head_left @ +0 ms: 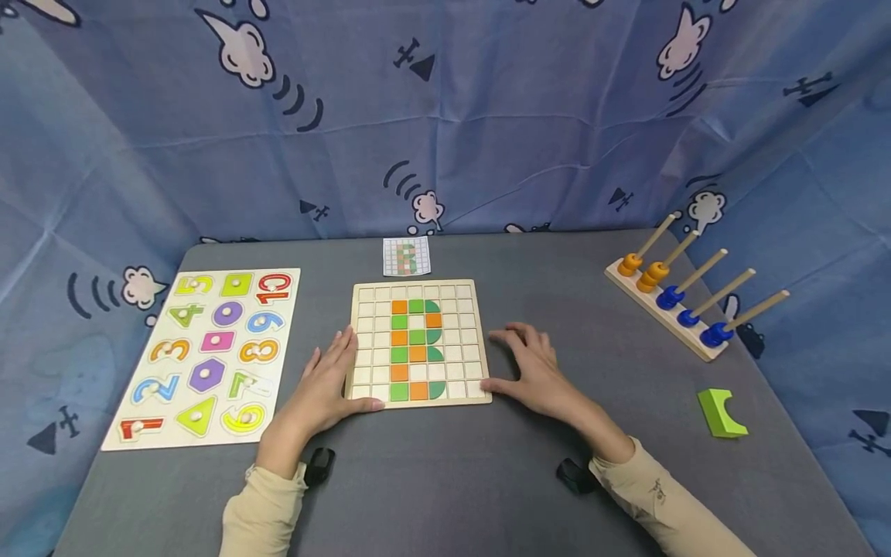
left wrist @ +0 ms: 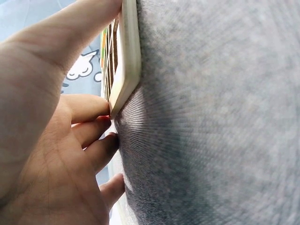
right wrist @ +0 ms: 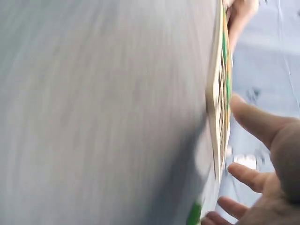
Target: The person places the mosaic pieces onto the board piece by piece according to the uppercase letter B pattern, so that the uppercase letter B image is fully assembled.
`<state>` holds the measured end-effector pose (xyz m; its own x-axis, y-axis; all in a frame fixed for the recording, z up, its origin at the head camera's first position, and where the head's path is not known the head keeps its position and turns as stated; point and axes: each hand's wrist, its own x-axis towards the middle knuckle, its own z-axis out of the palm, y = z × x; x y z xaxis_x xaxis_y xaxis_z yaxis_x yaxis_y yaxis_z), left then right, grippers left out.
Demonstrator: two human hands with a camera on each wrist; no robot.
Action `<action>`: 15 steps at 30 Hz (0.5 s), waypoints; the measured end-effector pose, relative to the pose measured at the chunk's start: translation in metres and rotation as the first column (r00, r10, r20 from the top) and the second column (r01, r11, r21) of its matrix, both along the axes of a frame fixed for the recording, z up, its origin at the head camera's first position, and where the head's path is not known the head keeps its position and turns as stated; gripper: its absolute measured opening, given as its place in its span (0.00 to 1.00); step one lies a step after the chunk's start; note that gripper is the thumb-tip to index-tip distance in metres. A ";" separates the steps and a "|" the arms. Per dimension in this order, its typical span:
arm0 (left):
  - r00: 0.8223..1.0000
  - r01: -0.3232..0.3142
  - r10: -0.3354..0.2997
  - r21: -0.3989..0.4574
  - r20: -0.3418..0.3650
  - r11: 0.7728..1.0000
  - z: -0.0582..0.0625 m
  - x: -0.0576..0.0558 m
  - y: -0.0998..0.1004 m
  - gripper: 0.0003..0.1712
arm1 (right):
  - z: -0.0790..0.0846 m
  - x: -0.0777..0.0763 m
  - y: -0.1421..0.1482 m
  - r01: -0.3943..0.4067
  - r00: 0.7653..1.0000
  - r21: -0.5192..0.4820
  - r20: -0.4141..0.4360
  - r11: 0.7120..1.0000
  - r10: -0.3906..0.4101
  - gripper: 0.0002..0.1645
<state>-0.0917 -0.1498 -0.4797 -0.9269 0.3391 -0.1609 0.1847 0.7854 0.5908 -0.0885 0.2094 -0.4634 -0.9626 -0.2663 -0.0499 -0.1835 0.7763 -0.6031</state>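
Observation:
A square wooden grid board lies on the table, with orange and green tiles in its middle forming a letter B. My left hand rests against its left side with fairly straight fingers, the thumb along the near edge by the corner. In the left wrist view, the fingertips touch the board's rim. At the right side, my right hand is spread with bent, loose fingers and holds nothing. Its thumb is at the near right corner; whether it touches the board I cannot tell.
Behind the board lies a small pattern card. A number and shape puzzle board is at the left. On the right stand a peg stacker with orange and blue beads and a green notched block. Patterned cloth hangs behind.

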 end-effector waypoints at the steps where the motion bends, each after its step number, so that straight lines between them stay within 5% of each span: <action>1: 1.000 -0.001 0.001 -0.001 0.002 1.000 0.000 0.000 0.000 0.71 | 0.001 0.000 0.008 0.008 1.000 0.017 0.013 1.000 -0.008 0.49; 7: 1.000 -0.005 0.005 -0.011 0.002 1.000 -0.001 0.000 0.000 0.71 | 0.005 0.000 0.047 0.064 0.996 0.074 0.059 0.995 -0.068 0.53; 15: 1.000 -0.002 0.002 -0.011 0.000 1.000 -0.001 -0.001 0.000 0.71 | 0.002 0.000 0.051 0.158 0.987 0.044 -0.001 0.986 -0.158 0.12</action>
<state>-0.0923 -0.1493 -0.4810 -0.9276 0.3355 -0.1644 0.1833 0.7921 0.5823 -0.0885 0.2600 -0.4618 -0.9923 -0.1081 -0.0602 -0.0550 0.8212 -0.5680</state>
